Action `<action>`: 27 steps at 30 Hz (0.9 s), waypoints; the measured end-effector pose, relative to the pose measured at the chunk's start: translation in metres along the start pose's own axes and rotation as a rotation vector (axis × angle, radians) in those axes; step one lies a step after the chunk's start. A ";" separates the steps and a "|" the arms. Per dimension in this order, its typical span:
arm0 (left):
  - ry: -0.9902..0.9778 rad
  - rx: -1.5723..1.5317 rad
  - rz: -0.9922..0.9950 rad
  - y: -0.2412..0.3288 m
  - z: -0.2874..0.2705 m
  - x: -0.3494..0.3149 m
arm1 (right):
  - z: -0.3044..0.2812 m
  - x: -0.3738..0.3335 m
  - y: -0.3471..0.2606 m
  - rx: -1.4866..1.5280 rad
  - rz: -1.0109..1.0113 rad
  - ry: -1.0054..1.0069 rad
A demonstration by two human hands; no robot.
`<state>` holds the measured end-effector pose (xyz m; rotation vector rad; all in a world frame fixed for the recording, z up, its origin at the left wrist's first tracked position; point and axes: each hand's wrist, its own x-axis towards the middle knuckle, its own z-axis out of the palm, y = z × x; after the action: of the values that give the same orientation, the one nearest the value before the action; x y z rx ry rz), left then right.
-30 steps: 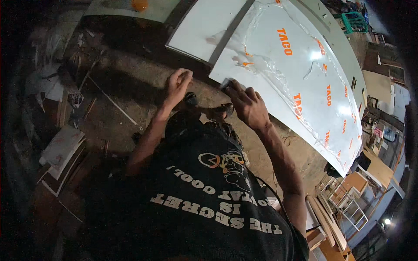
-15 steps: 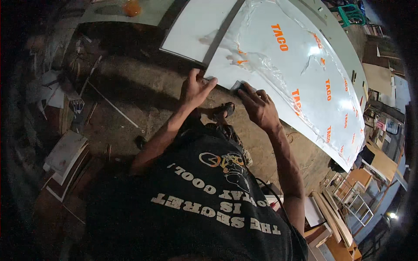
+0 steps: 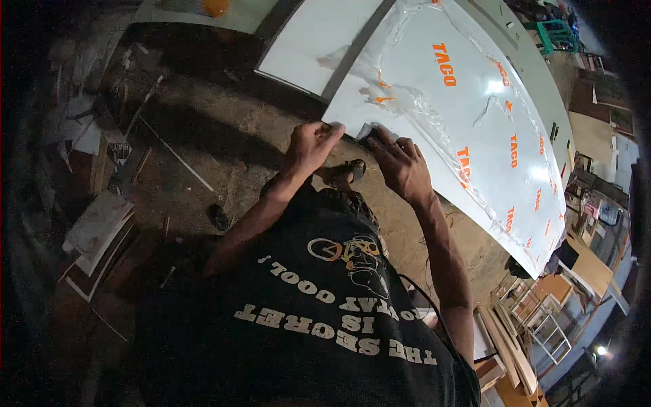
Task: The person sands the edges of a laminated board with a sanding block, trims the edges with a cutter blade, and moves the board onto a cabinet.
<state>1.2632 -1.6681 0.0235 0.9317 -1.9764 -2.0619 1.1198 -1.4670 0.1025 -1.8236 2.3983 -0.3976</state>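
Brown workshop floor (image 3: 403, 234) spreads beyond the person's black shirt (image 3: 305, 346). The left hand (image 3: 312, 146) has curled fingers, its thumb at the near corner of the white panel (image 3: 434, 166), ahead and rightward; whether they pinch it, I cannot tell. The right hand (image 3: 407, 169) presses its fingers around a grey block (image 3: 365, 131) at the edge. A second ago the left was off the panel; now both meet one edge, probably making it steadier. Film (image 3: 475, 88) covers much of the panel. Far off stands a green chair (image 3: 555, 34).

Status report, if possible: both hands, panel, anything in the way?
Left hand at panel corner. Right hand holds grey piece at edge. Film wrinkled; no obstacle seen.
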 end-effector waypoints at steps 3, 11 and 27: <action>0.039 -0.138 -0.051 -0.010 0.008 0.000 | 0.005 -0.001 0.006 -0.012 -0.036 -0.024; 0.155 -0.335 -0.323 -0.089 -0.069 -0.006 | 0.008 0.019 -0.006 -0.035 -0.071 -0.079; -0.127 -0.266 -0.127 -0.019 -0.031 -0.021 | 0.003 0.035 -0.010 0.104 -0.030 -0.049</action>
<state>1.3021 -1.6818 0.0144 0.9113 -1.6766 -2.4343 1.1203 -1.5038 0.1053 -1.8056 2.2753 -0.4664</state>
